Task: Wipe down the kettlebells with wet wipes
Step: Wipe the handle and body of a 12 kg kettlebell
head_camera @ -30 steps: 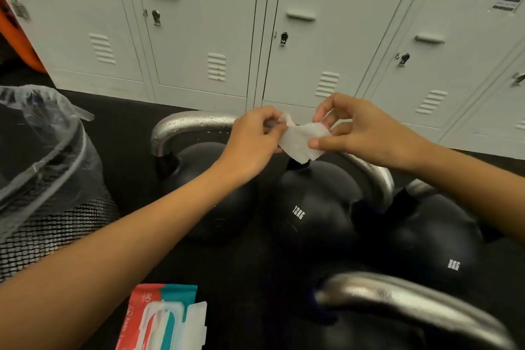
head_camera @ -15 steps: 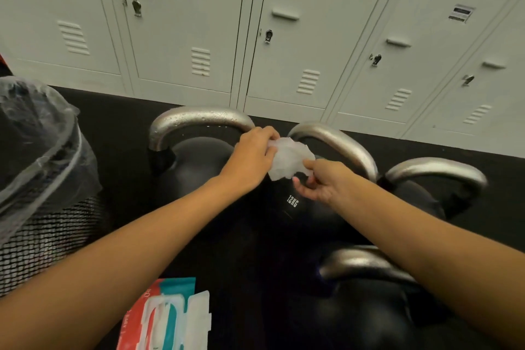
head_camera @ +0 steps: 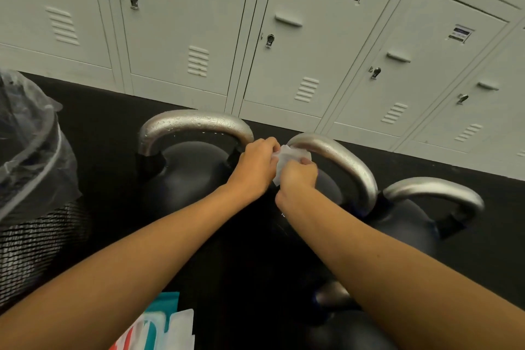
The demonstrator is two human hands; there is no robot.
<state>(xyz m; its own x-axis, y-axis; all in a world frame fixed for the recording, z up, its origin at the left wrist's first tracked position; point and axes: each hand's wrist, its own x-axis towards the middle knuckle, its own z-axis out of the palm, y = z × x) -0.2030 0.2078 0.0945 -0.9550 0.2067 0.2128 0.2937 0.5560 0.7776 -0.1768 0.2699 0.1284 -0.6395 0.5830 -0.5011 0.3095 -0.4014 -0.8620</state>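
Observation:
Several black kettlebells with silver handles stand on the dark floor. The left kettlebell (head_camera: 187, 170) has water drops on its handle. The middle kettlebell (head_camera: 343, 162) sits behind my hands, and a right kettlebell (head_camera: 420, 207) stands beside it. A white wet wipe (head_camera: 289, 155) is held between both hands at the left end of the middle handle. My left hand (head_camera: 255, 165) pinches its left edge. My right hand (head_camera: 298, 176) grips its lower part with curled fingers. A fourth kettlebell (head_camera: 341, 318) is partly hidden under my right forearm.
A mesh bin (head_camera: 37, 230) lined with a clear bag stands at the left. An open pack of wet wipes (head_camera: 159, 329) lies on the floor at the bottom. Grey lockers (head_camera: 284, 37) line the wall behind the kettlebells.
Both hands have lowered the wipe from the air to the left end of the middle kettlebell's handle. My right hand has drawn in close to my left, bunching the wipe.

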